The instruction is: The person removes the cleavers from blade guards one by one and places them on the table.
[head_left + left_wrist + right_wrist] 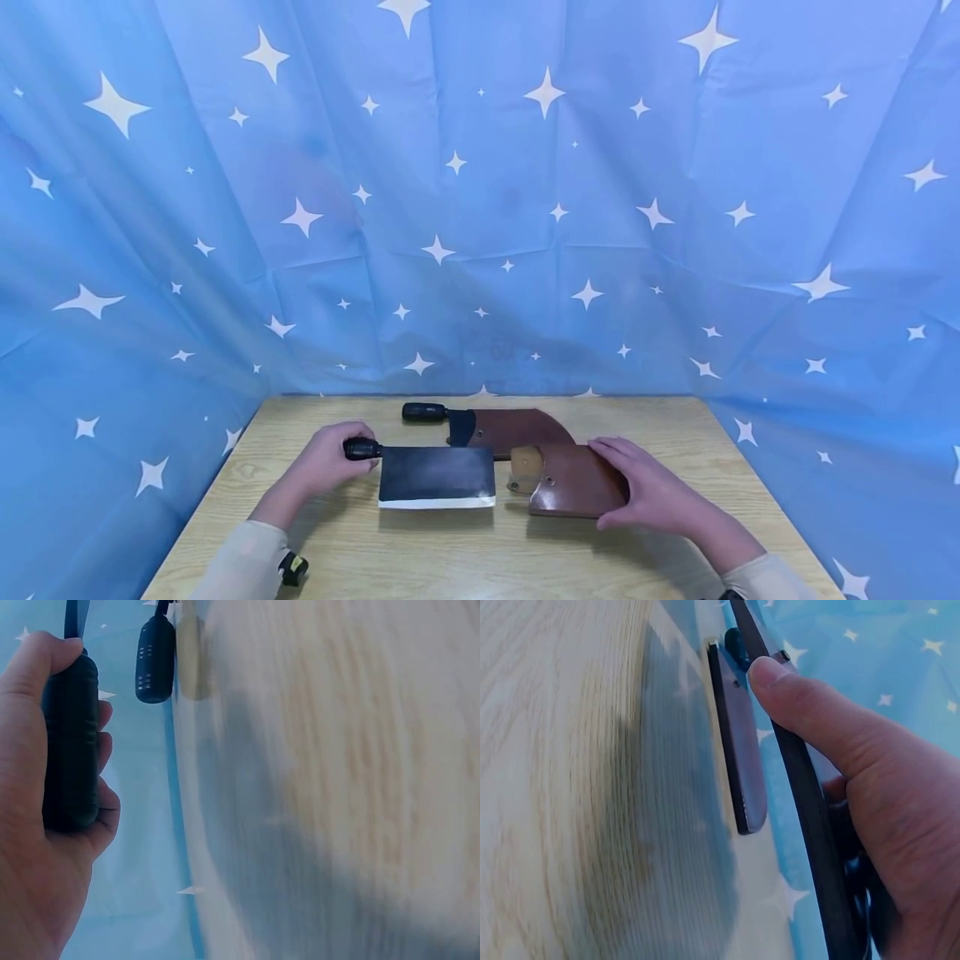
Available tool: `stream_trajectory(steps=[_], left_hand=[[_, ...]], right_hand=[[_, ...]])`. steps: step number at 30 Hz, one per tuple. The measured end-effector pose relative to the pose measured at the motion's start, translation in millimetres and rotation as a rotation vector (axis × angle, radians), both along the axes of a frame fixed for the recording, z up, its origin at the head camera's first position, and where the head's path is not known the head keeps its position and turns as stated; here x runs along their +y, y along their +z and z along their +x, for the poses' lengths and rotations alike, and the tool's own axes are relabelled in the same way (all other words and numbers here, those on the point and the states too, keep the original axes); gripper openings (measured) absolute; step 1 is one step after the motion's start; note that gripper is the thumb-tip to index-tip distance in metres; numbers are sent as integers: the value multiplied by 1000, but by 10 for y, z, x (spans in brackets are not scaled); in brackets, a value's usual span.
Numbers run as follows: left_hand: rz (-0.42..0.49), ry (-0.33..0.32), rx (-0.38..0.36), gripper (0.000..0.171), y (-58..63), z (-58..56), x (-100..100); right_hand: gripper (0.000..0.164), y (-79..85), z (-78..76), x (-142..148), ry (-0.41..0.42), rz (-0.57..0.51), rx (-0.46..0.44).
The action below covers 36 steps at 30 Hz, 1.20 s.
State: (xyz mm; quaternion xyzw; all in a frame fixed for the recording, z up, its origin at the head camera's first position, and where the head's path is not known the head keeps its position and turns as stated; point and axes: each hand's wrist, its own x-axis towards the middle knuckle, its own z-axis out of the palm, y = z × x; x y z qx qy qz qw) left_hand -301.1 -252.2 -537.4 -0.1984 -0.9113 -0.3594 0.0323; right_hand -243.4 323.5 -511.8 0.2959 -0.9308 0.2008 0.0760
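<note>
My left hand (335, 456) grips the black handle (71, 742) of a cleaver (437, 475). Its broad dark blade points right, with the bright cutting edge toward me. In my right hand (651, 487) is a brown leather knife sheath (576, 479), held by its right end between thumb and fingers. The sheath's mouth, with a tan flap (527, 461), faces the blade tip across a small gap. Shadows fall on the table below both things. In the right wrist view the thumb lies along the dark edge of the sheath (810, 825).
Behind them on the wooden table (480, 558) lies a second knife in a brown sheath (517, 423), its black handle (423, 412) to the left. A blue curtain with white stars (480, 208) hangs at the back and both sides.
</note>
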Motion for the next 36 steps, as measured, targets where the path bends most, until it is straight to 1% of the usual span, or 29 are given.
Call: stream_trajectory(steps=[7, 14, 18, 23, 29, 36], left_hand=[[3, -15, -14, 24, -86, 6, -67], [25, -26, -29, 26, -166, -11, -139], [12, -37, -32, 24, -183, -10, -172], [17, -43, -62, 23, -196, -2, -192], [-3, -39, -87, 23, -218, -7, -199], [-3, -44, -102, 22, -244, -26, -202]], right_hand=[[119, -46, 17, 90, 12, -4, 7], [120, -80, 25, 181, 9, -24, -23], [119, -97, 21, 221, 7, -32, -49], [119, -130, 19, 259, -3, -35, -75], [122, -226, 11, 295, -24, -30, -124], [122, -320, 0, 307, -7, -20, -124]])
